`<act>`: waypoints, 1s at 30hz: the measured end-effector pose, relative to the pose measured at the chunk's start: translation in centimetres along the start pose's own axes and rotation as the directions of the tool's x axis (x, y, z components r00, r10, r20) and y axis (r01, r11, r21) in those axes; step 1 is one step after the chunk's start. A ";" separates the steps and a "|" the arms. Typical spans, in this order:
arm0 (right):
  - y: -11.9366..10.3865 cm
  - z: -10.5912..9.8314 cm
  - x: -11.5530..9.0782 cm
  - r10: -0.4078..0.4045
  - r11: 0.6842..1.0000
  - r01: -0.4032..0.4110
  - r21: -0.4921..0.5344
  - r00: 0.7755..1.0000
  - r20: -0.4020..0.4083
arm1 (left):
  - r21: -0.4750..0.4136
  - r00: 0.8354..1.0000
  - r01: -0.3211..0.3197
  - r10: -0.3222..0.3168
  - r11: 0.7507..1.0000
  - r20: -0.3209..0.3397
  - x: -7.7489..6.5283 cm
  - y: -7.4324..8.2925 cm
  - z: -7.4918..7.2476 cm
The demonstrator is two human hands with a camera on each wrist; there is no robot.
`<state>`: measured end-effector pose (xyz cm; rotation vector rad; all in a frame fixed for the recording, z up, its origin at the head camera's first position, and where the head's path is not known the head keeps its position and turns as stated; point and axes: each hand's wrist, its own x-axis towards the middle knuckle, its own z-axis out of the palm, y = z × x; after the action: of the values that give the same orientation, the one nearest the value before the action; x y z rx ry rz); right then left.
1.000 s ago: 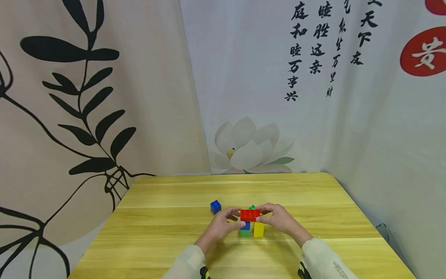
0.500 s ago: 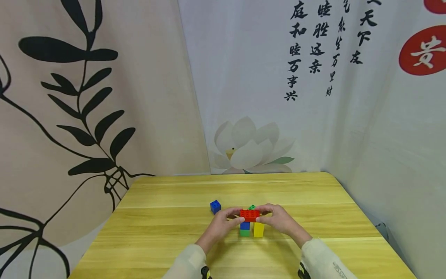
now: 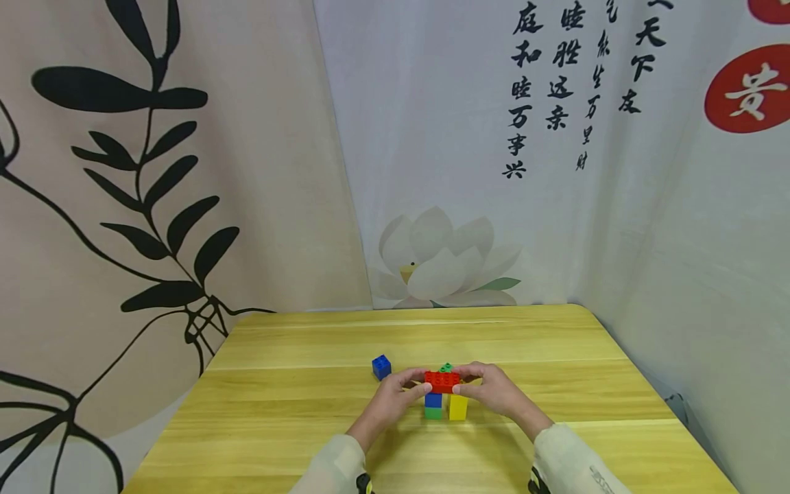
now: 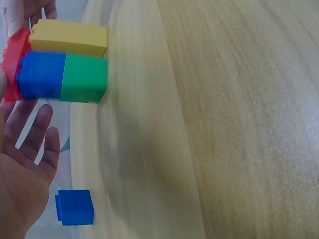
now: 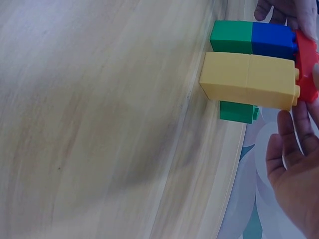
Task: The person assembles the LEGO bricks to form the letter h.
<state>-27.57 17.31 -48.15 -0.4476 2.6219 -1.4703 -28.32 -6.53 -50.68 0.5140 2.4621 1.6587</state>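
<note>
A long red toy brick [image 3: 441, 382] lies across two short stacks, one end over each. The left stack has a blue brick [image 4: 42, 74] on a green brick [image 4: 83, 77]; the right one is two yellow bricks [image 5: 249, 77]. My left hand [image 3: 395, 396] pinches the red brick's left end, thumb on the near side. At the other end, my right hand [image 3: 494, 388] pinches it between thumb and fingers. Studs of the yellow stack show just under the red brick in the right wrist view. The other fingers of both hands spread out behind the stacks.
Behind the stacks stands another green brick [image 5: 237, 111], partly hidden in the head view. A loose blue brick [image 3: 381, 367] sits farther back on the left of the wooden table [image 3: 296, 425]. A printed curtain [image 3: 444, 137] hangs beyond the table's far edge.
My left thumb has slid up slightly onto the near face of the red brick. The red brick, the stacks and my right hand stay nearly where they were.
</note>
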 end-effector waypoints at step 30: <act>-0.5 -0.5 -0.5 0.014 1.000 -0.013 0.017 1.000 -0.024 | 0.035 0.998 0.052 -0.053 0.998 0.034 0.1 -0.1 0.0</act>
<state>-27.16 17.65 -47.48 -0.4125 2.6237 -1.5013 -28.40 -6.50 -50.78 0.4736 2.4609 1.5777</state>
